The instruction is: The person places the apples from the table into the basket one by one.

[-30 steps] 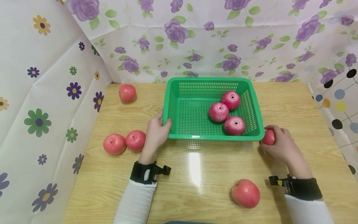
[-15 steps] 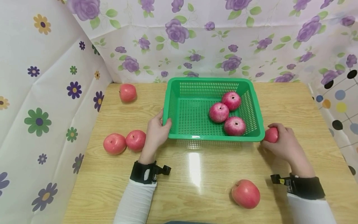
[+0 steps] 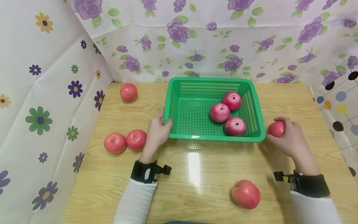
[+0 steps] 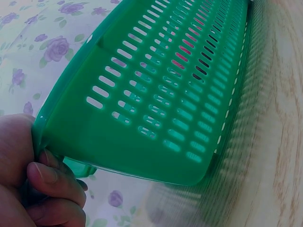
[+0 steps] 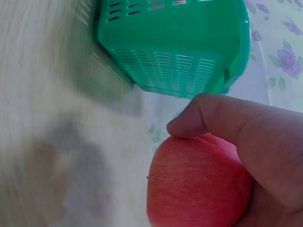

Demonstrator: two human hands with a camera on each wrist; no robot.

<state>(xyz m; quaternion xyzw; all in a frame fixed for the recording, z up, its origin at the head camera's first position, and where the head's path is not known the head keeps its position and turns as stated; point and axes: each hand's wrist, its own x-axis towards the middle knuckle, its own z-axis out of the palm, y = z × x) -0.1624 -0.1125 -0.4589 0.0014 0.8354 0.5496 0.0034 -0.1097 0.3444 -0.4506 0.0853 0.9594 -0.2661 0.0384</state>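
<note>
A green plastic basket (image 3: 193, 137) with slotted walls stands at the back middle of the table. Three dark pink striped apples (image 3: 219, 112) lie in its right half. My left hand (image 3: 158, 132) grips the basket's left rim, thumb over the top; in the left wrist view its fingers (image 4: 54, 189) curl under that rim. Just off the basket's right front corner, my right hand (image 3: 289, 138) holds a red apple (image 3: 276, 129). The right wrist view has this apple (image 5: 196, 182) large, with the thumb across its top and the basket (image 5: 189, 42) apart from it.
Two red apples (image 3: 115, 143) sit side by side left of the left wrist. Another apple (image 3: 129, 92) is at the back left, and one more apple (image 3: 246, 194) at the front right. Patterned cloth (image 3: 156, 37) walls the wooden table (image 3: 195, 205) behind and at the sides.
My right hand has moved a little to the right and back with the red apple, away from the basket's corner. The left hand and the basket stay in place.
</note>
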